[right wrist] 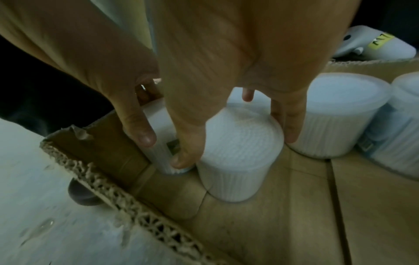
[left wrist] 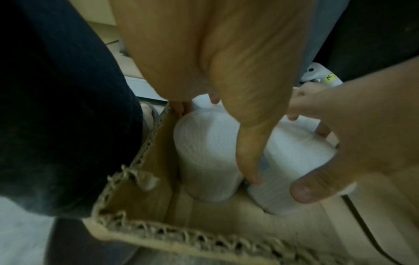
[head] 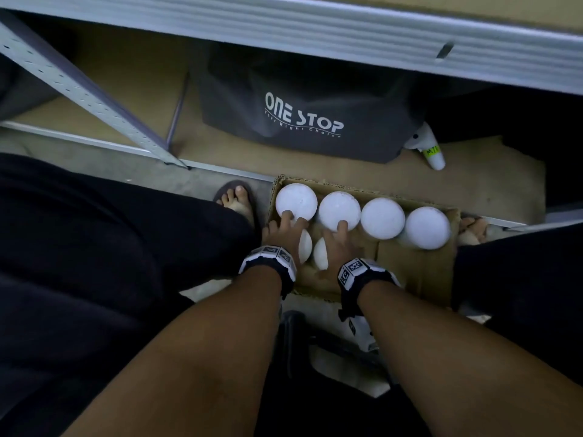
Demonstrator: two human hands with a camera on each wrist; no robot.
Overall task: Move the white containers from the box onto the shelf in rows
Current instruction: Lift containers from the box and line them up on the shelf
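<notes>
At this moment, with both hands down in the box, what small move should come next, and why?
Probably lift both hands straight up. The left hand grips the leftmost container and the right hand grips the one beside it, thumbs and fingers already round the sides. Both stand upright on the floor of the cardboard box, close to a third container, so a vertical lift seems least likely to knock it.
</notes>
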